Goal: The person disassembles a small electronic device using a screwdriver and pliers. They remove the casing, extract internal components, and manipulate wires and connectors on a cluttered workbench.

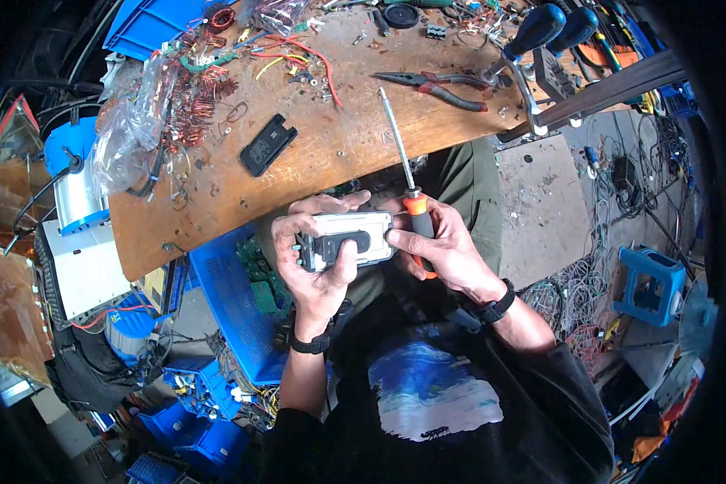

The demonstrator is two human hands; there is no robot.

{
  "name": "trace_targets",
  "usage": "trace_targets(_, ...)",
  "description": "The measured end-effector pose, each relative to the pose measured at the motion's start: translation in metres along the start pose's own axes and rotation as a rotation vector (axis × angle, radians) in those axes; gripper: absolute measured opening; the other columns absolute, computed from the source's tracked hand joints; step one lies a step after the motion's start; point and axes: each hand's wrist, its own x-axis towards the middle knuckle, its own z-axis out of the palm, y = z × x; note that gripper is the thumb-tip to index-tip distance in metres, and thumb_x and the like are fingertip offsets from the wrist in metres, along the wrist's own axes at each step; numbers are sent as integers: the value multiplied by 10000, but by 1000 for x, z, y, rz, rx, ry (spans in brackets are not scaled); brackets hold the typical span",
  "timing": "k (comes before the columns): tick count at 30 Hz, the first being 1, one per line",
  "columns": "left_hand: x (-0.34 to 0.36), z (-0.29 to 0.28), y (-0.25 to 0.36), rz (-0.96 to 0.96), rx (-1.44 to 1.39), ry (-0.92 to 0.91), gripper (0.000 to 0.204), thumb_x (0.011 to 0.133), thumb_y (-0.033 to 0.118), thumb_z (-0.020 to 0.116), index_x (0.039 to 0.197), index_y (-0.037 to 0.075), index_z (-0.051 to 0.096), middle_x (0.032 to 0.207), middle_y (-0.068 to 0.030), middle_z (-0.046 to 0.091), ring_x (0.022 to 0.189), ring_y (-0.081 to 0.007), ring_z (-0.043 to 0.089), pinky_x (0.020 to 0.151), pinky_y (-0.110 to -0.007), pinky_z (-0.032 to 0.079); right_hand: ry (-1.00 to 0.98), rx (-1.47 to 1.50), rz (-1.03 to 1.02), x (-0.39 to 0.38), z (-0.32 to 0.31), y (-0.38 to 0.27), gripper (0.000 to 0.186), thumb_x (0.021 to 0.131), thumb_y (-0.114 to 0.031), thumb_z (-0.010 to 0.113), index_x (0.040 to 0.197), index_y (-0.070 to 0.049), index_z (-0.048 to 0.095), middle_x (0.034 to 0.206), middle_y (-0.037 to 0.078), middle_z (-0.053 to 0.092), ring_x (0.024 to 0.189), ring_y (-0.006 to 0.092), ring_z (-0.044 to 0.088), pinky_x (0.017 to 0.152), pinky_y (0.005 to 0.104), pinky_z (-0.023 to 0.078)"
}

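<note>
My left hand (313, 278) is wrapped around a small, flat rectangular device (371, 224) with a silver-white casing and a black oblong part on its face. Its thumb presses on the lower front. In my right hand (458, 252) is a screwdriver (417, 208) with an orange and black handle, its long shaft pointing up and away from the device. The right thumb touches the device's right edge. Both hands are over my lap, just short of the bench. A loose black plastic cover (268, 145) lies on the bench ahead of the left hand.
The wooden bench (363, 133) carries red-and-black pliers (440, 89), a red wire (328, 77), copper coils (206, 101) and a plastic bag (133, 129). Blue-handled clamps (538, 31) stand back right. A blue crate (226, 302) with green circuit boards sits below left; tangled cables (552, 294) lie right.
</note>
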Motion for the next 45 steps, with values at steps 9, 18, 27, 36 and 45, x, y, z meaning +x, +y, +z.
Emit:
trace_targets(9,0,-1,-1,-104,-144,59,540,885,258,811,1208,95,410,1347,-216,516,1200,-520,610,1015,-609,536,-21,33,7,-3,0,0,423,906,8,748,1287,33,565,1054,76,742,584,38,571,478,209,455)
trace_targets(18,-3,-7,1,25,-19,8,530,891,192,798,1209,78,390,1274,-272,540,1179,-438,622,989,-592,561,-88,36,42,-2,-3,3,440,893,38,748,1293,17,567,1057,63,740,604,27,565,482,202,447)
trace_targets(27,-6,-11,2,1,50,-8,585,881,268,818,1208,98,364,1330,-228,502,1191,-523,609,1013,-619,535,-101,21,57,-4,-6,4,430,899,26,742,1292,11,570,974,39,726,571,27,543,479,205,439)
trace_targets(36,-5,-8,2,-37,4,-6,566,912,299,778,1263,91,385,1379,-250,498,1206,-531,598,1021,-627,522,-57,20,35,-3,-4,6,373,909,3,747,1248,15,592,1033,73,737,584,43,569,482,212,453)
trace_targets(45,-8,6,13,-441,-247,195,541,1065,460,478,1412,49,414,1446,-303,506,1250,-471,594,1033,-552,529,46,-8,14,-1,-4,8,352,890,-3,775,1195,18,602,1031,92,735,624,50,601,479,209,470)
